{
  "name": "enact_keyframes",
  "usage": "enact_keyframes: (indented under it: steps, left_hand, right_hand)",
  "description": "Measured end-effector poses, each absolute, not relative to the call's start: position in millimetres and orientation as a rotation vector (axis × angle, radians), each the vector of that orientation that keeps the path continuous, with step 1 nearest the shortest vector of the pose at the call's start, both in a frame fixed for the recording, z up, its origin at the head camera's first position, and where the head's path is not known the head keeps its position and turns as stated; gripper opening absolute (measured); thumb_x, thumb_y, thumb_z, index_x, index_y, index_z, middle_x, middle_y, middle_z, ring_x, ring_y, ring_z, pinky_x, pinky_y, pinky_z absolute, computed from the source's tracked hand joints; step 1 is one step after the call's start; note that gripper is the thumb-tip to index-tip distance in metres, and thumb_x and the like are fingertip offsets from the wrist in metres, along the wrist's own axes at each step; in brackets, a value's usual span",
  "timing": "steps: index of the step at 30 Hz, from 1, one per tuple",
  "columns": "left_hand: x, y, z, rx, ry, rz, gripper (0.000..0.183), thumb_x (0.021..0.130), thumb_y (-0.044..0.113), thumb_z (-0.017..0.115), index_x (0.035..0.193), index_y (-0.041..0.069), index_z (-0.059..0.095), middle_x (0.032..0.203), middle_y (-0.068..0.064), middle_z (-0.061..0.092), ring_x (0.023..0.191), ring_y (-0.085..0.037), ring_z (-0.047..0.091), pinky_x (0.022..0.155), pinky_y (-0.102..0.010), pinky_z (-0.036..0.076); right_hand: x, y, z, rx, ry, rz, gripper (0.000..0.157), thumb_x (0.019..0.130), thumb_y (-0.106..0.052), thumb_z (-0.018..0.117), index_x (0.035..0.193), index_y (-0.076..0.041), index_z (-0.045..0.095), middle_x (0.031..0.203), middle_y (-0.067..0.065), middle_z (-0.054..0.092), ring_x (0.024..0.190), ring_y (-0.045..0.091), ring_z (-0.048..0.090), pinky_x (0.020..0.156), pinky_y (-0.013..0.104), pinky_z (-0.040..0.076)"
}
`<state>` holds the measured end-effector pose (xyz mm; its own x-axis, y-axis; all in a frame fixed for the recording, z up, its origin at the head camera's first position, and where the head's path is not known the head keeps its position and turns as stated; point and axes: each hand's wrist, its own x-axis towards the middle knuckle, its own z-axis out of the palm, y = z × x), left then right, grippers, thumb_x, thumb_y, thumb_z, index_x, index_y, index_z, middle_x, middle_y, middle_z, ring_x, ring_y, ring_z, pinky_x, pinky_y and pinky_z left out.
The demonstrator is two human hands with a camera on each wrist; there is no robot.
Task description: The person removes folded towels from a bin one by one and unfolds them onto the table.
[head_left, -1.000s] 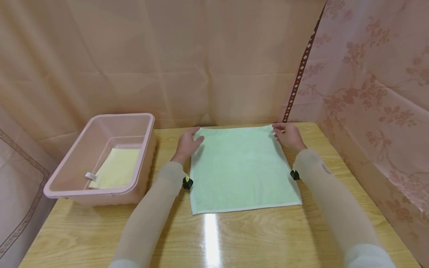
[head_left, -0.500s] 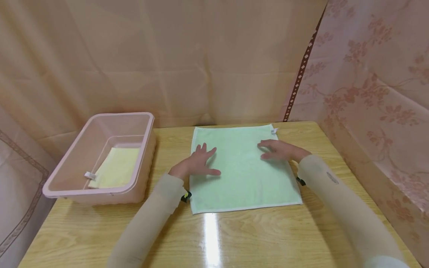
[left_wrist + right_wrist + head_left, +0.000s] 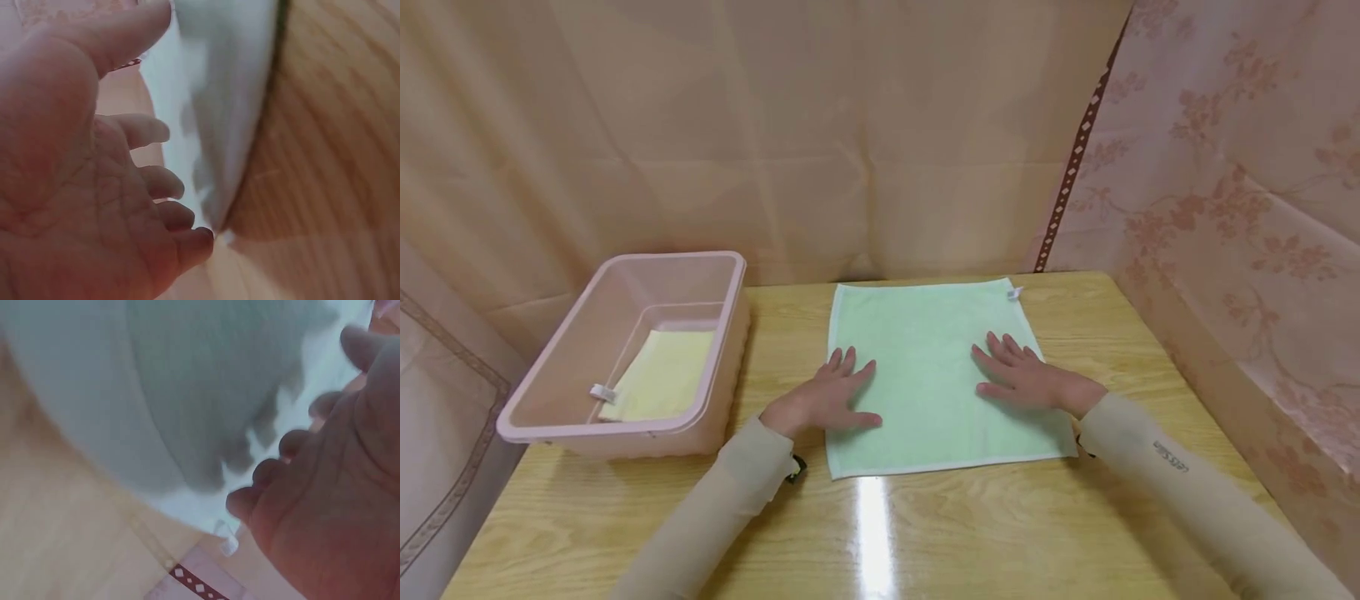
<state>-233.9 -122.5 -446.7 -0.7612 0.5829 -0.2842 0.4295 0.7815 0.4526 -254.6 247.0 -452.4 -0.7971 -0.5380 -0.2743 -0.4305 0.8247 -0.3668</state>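
Observation:
A pale green towel (image 3: 925,367) lies spread flat on the wooden table, a small white tag (image 3: 1015,293) at its far right corner. Over its left side is my left hand (image 3: 831,398), palm down with fingers spread. My right hand (image 3: 1018,375) is in the same pose over the towel's right side. In the left wrist view the left palm (image 3: 81,187) faces the cloth, fingers extended. The right wrist view has the right hand (image 3: 331,469) close over the towel, its shadow falling on the cloth. Neither hand grips anything.
A pink plastic basin (image 3: 730,333) stands at the table's left. In it lies a folded yellow towel (image 3: 662,375) with a white tag. Curtains hang behind the table (image 3: 970,533) and along its right side.
Both hands have let go of the towel's far corners and come back toward me, fingers now spread over its middle left and right. The towel stays flat in the same place.

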Motion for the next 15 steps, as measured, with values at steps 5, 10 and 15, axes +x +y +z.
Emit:
enact_keyframes:
  steps: [5,10,15]
  left_hand:
    - [-236,-120,-449,0.716,2.559,0.511,0.098,0.094,0.063,0.060,0.163,0.011,0.015,0.166,-0.024,-0.006,0.152,-0.042,-0.010,0.122,-0.055,0.006]
    - [-238,-116,-452,0.672,2.551,0.468,0.106,0.088,0.067,0.065,0.164,0.012,0.014,0.167,-0.022,-0.008,0.152,-0.040,-0.012,0.122,-0.052,0.004]
    - [-237,-115,-454,0.678,2.547,0.439,0.111,0.086,0.066,0.068,0.164,0.011,0.012,0.166,-0.022,-0.010,0.152,-0.040,-0.013,0.122,-0.053,0.002]
  right_hand:
    - [-253,238,-461,-0.646,2.740,-0.400,0.074,0.108,-0.053,0.036,0.163,-0.009,0.013,0.166,0.026,0.001,0.149,0.052,-0.005,0.114,0.072,0.001]
    - [-251,226,-462,-0.550,2.724,-0.375,0.078,0.106,-0.057,0.036,0.164,-0.012,0.010,0.166,0.025,-0.003,0.149,0.052,-0.007,0.112,0.075,0.000]
    - [-251,219,-459,-0.521,2.684,-0.335,0.076,0.107,-0.056,0.035,0.164,-0.014,0.009,0.166,0.026,-0.006,0.148,0.053,-0.008,0.110,0.076,0.001]
